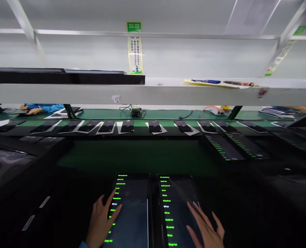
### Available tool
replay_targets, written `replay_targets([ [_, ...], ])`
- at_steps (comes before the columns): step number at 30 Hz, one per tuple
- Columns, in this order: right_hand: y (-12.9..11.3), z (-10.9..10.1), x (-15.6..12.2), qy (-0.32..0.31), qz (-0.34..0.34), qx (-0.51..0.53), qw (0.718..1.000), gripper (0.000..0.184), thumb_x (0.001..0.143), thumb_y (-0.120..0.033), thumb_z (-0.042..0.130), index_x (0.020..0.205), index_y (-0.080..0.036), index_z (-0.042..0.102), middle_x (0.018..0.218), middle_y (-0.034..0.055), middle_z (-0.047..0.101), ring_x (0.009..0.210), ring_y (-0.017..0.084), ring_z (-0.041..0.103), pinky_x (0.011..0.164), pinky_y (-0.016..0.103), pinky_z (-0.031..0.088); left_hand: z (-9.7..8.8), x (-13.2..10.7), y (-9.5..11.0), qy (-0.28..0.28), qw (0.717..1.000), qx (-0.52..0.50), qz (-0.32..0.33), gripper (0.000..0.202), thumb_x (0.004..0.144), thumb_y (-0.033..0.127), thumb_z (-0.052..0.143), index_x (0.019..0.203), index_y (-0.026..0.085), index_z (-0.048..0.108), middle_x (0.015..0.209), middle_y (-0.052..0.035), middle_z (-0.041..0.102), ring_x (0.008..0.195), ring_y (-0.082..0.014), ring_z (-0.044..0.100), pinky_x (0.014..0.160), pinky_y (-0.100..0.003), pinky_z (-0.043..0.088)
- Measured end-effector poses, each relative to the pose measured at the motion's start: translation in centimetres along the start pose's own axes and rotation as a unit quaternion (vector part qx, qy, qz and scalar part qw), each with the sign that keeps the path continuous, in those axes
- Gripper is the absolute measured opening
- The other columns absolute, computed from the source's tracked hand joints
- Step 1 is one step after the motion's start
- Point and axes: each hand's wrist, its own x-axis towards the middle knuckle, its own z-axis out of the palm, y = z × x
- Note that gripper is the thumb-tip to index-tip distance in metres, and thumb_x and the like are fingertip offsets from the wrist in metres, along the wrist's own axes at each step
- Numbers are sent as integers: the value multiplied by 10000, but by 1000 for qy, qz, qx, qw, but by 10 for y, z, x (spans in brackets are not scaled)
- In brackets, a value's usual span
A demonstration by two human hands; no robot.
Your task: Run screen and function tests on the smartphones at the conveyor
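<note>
Two tablets lie side by side before me, each screen listing test names, mostly in green letters. Over the left edge of the left tablet (133, 210) rests my left hand (102, 217), its fingers apart and holding nothing. The index fingertip is at the upper part of the list, and the thumb reaches over the screen. My right hand (206, 227) spreads its fingers over the right side of the right tablet (178, 199) and grips nothing. Whether the fingertips press on the glass I cannot tell. One line in each list, the WIFI test, is white.
Beyond the bench, a row of dark devices on papers (155, 126) runs along a moving-line-like strip. More lit tablets (223, 146) lie at right. Dark trays or boxes (10, 165) stand at left. A shelf (163, 94) carries pens (207, 81). A person's hand (34, 111) shows at far left.
</note>
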Motion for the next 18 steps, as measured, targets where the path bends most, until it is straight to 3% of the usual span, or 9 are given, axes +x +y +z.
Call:
replay_targets([
  [4,2,1,4,11,-2,-10,1000,661,940,-454,418,1473,-447,27,1467,-22,385,1300,315,438,1085,658,211,2,0,-3,6,1000,6,14,663,846,647,328,1427,328,321,1358,-111,254,1340,-359,242,1082,-533,303],
  [9,2,4,8,3,-13,-2,1000,631,955,-444,391,1468,-461,24,1476,-30,371,1314,284,427,1107,649,161,3,-1,-5,-6,1000,-12,-3,664,846,654,314,1426,330,319,1367,-107,246,1361,-351,202,1078,-523,319],
  [14,2,4,9,-1,0,4,1000,573,956,-452,382,1475,-428,138,1474,-31,378,1333,278,401,1127,612,156,3,0,-3,13,1000,-11,13,655,848,646,319,1417,323,347,1362,-112,275,1347,-351,250,1085,-532,318],
  [18,4,3,7,-2,4,8,1000,567,954,-456,378,1476,-414,162,1477,-21,373,1323,284,416,1135,622,120,3,-9,-18,3,998,30,46,583,826,642,400,1347,384,449,1457,-99,273,1391,-372,236,1072,-571,337],
])
